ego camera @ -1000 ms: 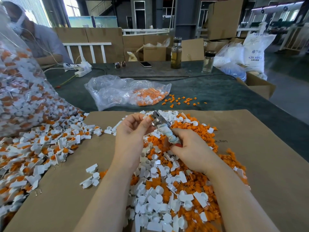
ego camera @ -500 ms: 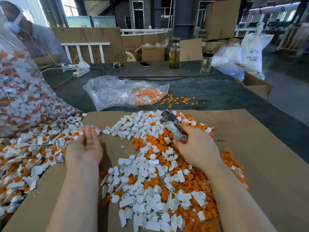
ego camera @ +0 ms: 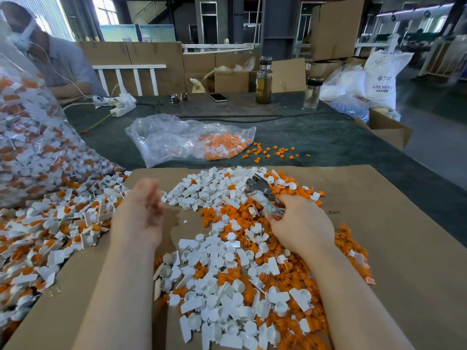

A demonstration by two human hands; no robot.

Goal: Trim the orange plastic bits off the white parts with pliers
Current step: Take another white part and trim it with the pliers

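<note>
Pliers in one hand, nothing to cut in the other

Right hand (ego camera: 300,224) has its fingers wrapped round the pliers (ego camera: 262,195), nose pointing up-left over the trimmed pile (ego camera: 227,261) on the cardboard (ego camera: 391,248). Left hand (ego camera: 141,213) is blurry, palm turned up, fingers loosely curled; looks like it holds nothing, can't be sure. Untrimmed white-and-orange parts (ego camera: 50,223) sit just left of it. Risk as I see it: a hurried grab into that heap pulls out two parts or scatters untrimmed ones into the done pile, mixing them up.
</note>
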